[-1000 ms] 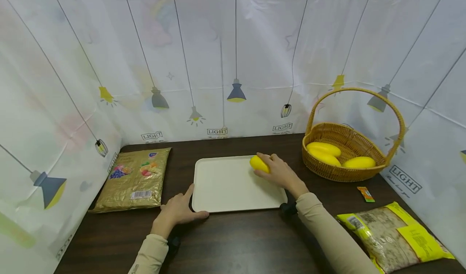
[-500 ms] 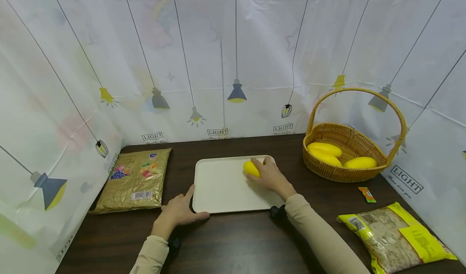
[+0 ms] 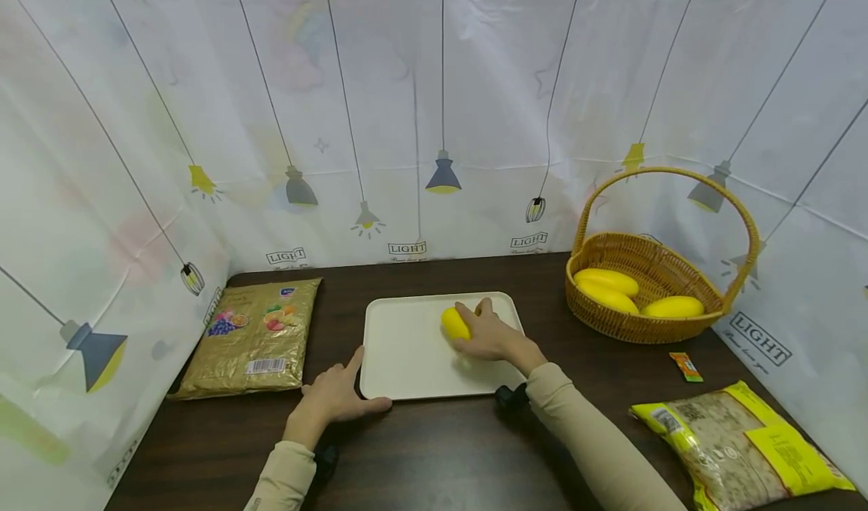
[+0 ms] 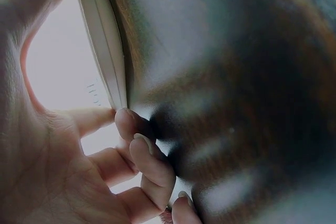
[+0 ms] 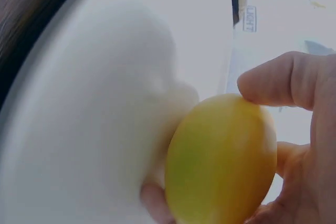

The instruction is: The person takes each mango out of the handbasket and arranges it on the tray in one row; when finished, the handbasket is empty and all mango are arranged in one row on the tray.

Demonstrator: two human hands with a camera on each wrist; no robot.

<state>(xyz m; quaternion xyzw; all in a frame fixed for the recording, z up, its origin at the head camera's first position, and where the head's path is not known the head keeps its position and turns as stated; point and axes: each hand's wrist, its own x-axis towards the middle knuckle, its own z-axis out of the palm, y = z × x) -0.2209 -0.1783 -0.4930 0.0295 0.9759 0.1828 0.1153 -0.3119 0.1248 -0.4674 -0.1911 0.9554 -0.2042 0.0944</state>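
Note:
In the head view my right hand (image 3: 490, 336) holds a smooth yellow mango (image 3: 455, 324) over the right half of a cream tray (image 3: 400, 353). The right wrist view shows the mango (image 5: 220, 161) up close, greenish on one side, with the thumb and fingers around it and its shadow on the tray (image 5: 94, 114). My left hand (image 3: 334, 396) rests at the tray's near left corner, thumb and index finger spread along its edges. Up close in the left wrist view, its fingertips (image 4: 149, 156) touch the dark table beside the tray's rim (image 4: 105, 40).
A wicker basket (image 3: 610, 328) with a tall handle stands at the back right, holding three yellow mangoes (image 3: 673, 307). In front of it lie a small orange packet (image 3: 686, 367) and a yellow-edged bag (image 3: 739, 443). A gold bag (image 3: 251, 338) lies left of the tray.
My right hand has carried the mango leftward and a little toward me, from the tray's far right corner further in over the tray. The left hand stays at the corner.

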